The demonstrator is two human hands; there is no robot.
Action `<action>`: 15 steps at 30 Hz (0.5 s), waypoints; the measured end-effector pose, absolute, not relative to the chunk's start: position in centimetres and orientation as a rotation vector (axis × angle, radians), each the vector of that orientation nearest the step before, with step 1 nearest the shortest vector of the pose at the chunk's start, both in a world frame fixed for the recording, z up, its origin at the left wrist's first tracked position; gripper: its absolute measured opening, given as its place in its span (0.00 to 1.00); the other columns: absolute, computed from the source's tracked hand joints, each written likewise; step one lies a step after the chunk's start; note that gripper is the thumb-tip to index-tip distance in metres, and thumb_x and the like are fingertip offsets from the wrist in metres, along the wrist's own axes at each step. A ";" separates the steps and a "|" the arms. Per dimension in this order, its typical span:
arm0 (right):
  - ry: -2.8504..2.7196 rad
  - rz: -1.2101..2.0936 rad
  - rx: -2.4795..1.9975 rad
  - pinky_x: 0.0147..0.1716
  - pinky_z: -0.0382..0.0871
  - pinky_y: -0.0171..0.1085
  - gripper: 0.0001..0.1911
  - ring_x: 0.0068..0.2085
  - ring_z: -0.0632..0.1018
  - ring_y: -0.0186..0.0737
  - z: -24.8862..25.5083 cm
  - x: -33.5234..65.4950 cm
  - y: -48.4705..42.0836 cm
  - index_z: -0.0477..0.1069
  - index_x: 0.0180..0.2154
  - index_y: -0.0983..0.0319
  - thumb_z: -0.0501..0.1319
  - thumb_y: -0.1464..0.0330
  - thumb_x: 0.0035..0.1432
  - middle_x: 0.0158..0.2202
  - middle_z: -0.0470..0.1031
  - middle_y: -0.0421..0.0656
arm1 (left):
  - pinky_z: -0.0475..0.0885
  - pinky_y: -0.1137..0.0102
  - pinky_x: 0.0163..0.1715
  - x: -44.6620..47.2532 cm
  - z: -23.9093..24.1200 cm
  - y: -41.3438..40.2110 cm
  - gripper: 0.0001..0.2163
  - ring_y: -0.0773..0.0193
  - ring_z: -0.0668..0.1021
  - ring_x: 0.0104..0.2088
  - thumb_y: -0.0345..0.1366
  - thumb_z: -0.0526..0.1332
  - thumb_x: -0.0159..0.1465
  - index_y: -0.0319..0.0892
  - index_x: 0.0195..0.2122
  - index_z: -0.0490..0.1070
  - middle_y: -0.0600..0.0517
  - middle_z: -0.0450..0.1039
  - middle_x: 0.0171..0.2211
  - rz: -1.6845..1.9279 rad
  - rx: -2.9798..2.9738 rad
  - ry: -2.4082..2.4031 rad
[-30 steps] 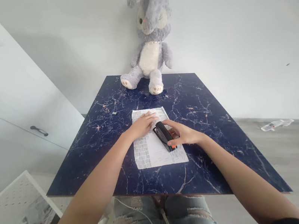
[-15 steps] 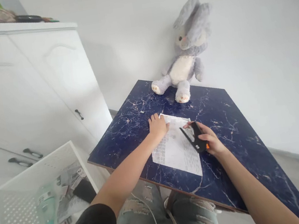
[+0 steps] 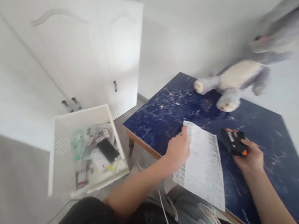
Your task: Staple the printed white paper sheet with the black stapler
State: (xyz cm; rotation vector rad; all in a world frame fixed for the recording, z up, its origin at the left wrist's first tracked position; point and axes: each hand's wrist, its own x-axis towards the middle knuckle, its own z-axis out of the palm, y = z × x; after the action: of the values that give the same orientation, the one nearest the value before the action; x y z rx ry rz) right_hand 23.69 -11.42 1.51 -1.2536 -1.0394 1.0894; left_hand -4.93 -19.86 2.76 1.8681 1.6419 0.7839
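My left hand [image 3: 178, 148] pinches the upper left edge of a printed sheet of paper [image 3: 203, 164]. The sheet lies slanted and a little bent over the table, its lower end reaching past the front edge. To the right of the paper, my right hand [image 3: 248, 155] is closed around a black hole punch [image 3: 234, 142] with an orange part and a metal middle. The punch is held apart from the sheet, over the dark blue marbled table [image 3: 265, 127].
A grey plush rabbit [image 3: 239, 77] sits at the back of the table against the wall. On the left stands a white basket [image 3: 54, 172] holding a black phone-like slab [image 3: 108, 150] and small packets. Behind it is a white cabinet [image 3: 80, 54]. A white cable [image 3: 166, 215] hangs over my lap.
My view has swung left. My left hand has pulled the paper toward the front edge and raised it slightly. The hole punch, earlier over the paper, is now apart from it on the right.
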 end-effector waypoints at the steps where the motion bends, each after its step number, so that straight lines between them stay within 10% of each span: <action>1: -1.057 1.081 -1.309 0.65 0.65 0.62 0.26 0.61 0.77 0.61 1.5 23.4 -11.3 0.76 0.50 0.60 0.60 0.61 0.48 0.54 0.79 0.53 | 0.75 0.61 0.41 -5.4 2.9 -21.0 0.27 0.52 0.81 0.41 0.25 0.56 0.68 0.42 0.68 0.56 0.40 0.75 0.49 0.875 1.879 1.573; 7: -1.344 1.005 -1.582 0.29 0.71 0.57 0.24 0.49 0.80 0.69 2.9 17.3 -9.4 0.77 0.48 0.54 0.65 0.56 0.49 0.54 0.76 0.60 | 0.74 0.64 0.41 -8.4 2.3 -25.1 0.15 0.62 0.77 0.35 0.28 0.53 0.72 0.48 0.55 0.72 0.46 0.72 0.46 1.213 1.703 1.368; 15: -1.548 1.056 -1.472 0.17 0.58 0.41 0.25 0.24 0.72 0.40 2.8 6.7 -6.9 0.76 0.45 0.59 0.72 0.59 0.44 0.46 0.79 0.56 | 0.74 0.62 0.51 -14.9 0.2 -26.9 0.13 0.57 0.81 0.48 0.25 0.55 0.69 0.44 0.46 0.78 0.47 0.80 0.48 1.487 1.303 1.411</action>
State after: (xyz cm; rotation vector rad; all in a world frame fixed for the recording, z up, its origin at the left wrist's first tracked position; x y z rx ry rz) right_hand 6.69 -6.89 2.77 -1.4717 -1.5483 1.0563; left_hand -14.89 -26.93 0.21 1.3034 1.4108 1.4875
